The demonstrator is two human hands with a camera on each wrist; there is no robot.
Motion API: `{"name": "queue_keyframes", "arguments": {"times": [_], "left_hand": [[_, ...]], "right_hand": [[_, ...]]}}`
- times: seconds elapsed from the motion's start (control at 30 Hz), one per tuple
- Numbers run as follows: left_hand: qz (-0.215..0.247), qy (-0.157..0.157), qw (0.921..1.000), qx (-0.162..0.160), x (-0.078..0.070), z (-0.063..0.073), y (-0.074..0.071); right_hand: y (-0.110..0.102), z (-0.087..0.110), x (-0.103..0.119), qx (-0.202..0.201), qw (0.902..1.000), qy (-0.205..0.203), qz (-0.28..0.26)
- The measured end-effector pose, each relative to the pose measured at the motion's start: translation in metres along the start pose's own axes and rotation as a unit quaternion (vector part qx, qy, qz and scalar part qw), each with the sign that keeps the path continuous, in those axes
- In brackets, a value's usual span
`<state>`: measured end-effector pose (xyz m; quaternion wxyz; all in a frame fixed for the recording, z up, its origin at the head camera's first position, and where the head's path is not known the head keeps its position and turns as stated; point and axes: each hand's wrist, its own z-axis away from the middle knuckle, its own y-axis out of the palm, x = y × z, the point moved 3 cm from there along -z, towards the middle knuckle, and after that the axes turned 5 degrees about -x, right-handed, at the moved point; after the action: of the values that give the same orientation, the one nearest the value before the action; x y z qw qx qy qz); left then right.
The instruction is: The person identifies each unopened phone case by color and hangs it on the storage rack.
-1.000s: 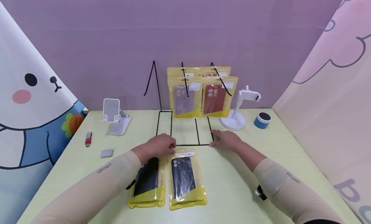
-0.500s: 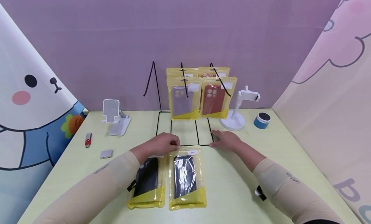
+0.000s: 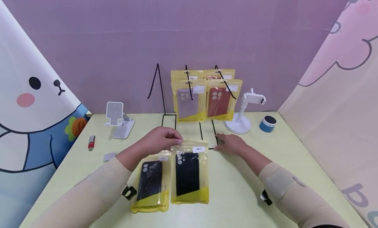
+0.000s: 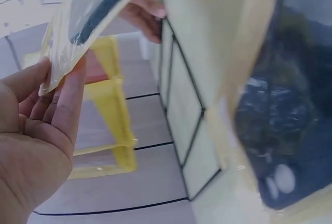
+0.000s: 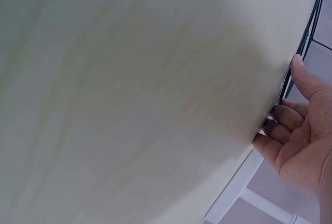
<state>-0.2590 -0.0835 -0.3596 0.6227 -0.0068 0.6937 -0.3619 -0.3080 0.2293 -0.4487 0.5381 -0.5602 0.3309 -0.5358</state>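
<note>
My left hand (image 3: 166, 140) pinches the top edge of a yellow zip bag (image 3: 204, 175) holding a black phone case (image 3: 187, 174). The bag is tilted up, its top raised off the table, and in the left wrist view thumb and fingers grip its edge. Beside it on the table lies another bagged black phone case (image 3: 150, 178), partly behind my left wrist. My right hand (image 3: 231, 143) rests at the right front corner of a black wire rack (image 3: 201, 131), its thumb and fingertips spread along the base wire. Bagged purple (image 3: 188, 105) and red (image 3: 218, 103) phone cases hang on the rack's middle and right hooks.
The rack's left hook (image 3: 152, 82) has no bag. A white phone stand (image 3: 122, 121) and a red USB stick (image 3: 91, 142) are on the left, with a small grey square item (image 3: 109, 156). Right of the rack stand a white phone holder (image 3: 240, 123) and a blue round speaker (image 3: 267, 124).
My left hand has risen, lifting the top of the right-hand black phone case bag, which has moved up and away from me. My right hand stays at the rack's corner.
</note>
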Motion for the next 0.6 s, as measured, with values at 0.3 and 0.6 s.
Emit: {"name": "queue_keyframes", "arguments": {"times": [0.3,0.6], "left_hand": [[-0.028,0.023,0.9986,-0.038,-0.033,0.025,-0.023],[-0.07,0.015,0.99,-0.122,-0.055,0.047,-0.07]], "right_hand": [[-0.001,-0.001,0.0,-0.002,1.0,-0.005,0.004],[0.0,0.0,0.0,-0.01,0.9999,-0.012,0.0]]}}
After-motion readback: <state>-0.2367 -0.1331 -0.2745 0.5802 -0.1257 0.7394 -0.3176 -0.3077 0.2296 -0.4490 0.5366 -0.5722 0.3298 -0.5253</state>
